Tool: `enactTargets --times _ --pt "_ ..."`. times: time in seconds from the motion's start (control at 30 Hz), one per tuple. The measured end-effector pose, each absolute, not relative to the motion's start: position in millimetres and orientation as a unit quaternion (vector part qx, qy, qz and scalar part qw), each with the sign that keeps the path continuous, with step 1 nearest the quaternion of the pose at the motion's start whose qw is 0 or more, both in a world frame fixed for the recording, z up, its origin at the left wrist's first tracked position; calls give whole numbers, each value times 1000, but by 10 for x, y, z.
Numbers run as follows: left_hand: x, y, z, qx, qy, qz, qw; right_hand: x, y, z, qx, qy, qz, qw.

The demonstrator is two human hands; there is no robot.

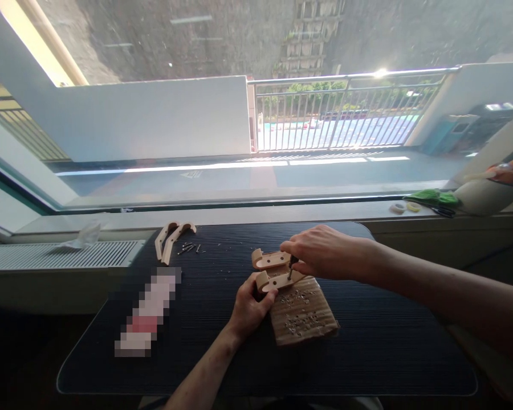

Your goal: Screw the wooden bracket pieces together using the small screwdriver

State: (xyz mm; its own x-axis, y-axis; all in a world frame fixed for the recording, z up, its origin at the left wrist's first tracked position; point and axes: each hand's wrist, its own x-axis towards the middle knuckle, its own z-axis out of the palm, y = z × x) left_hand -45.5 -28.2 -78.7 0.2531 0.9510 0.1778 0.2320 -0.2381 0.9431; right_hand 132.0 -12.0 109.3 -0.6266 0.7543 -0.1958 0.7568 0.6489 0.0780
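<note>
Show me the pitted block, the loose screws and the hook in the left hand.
Pitted block (308, 312): head view, on its top face.
Loose screws (188, 248): head view, on a shaft mid-pile.
Held hook (282, 281): head view, on its flat face, between its two holes.

Single head-worn camera at near side, close above black table (389, 347), facing forward and down toward far window (239, 114).

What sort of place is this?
Indoors, probably a makeshift work corner beside an outdoor walkway: a table stands by a big window, with a railing outside.
</note>
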Motion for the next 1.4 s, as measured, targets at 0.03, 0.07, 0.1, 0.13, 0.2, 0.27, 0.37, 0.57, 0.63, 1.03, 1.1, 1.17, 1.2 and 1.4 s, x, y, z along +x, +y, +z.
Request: enactTargets --times 0.03,0.07,0.1,0.13,0.2,0.27,0.37,0.57,0.63,1.03,1.1,1.17,1.2,1.4 --pt "-455 -282 -786 667 445 417 427 1316 -128 1109 415 904 -3 103" --pt "-456 -281 -786 670 446 415 425 1314 -132 1119 409 907 -3 102" --pt "-458 -278 -789 672 448 412 422 1315 -132 1120 401 910 -4 102" --pt "-459 -274 -792 673 451 410 419 1317 -129 1113 394 913 -7 105" --pt "-462 -263 -803 674 455 405 418 1333 -115 1078 380 919 -14 105" --pt "-463 -253 -814 676 456 403 416 1359 -98 1028 372 923 -19 96" --pt "-461 -246 -823 679 455 404 411 1401 -79 969 378 922 -25 83" --pt "-455 -265 -792 683 441 405 419 1431 -67 936 406 909 -53 76" --pt "-456 -272 -784 681 438 408 422 1426 -74 937 408 909 -52 75" --pt "-456 -267 -809 669 440 417 430 1360 -81 1145 389 911 -54 125" --pt "-459 -269 -799 671 439 415 430 1361 -55 1118 384 912 -74 121" --pt "-462 -270 -793 671 441 411 431 1363 -43 1096 386 911 -85 115" --pt "-463 -271 -793 670 443 411 431 1363 -43 1091 390 910 -87 113" --pt "-449 -276 -791 660 448 417 436 1346 -64 1066 420 898 -67 109"
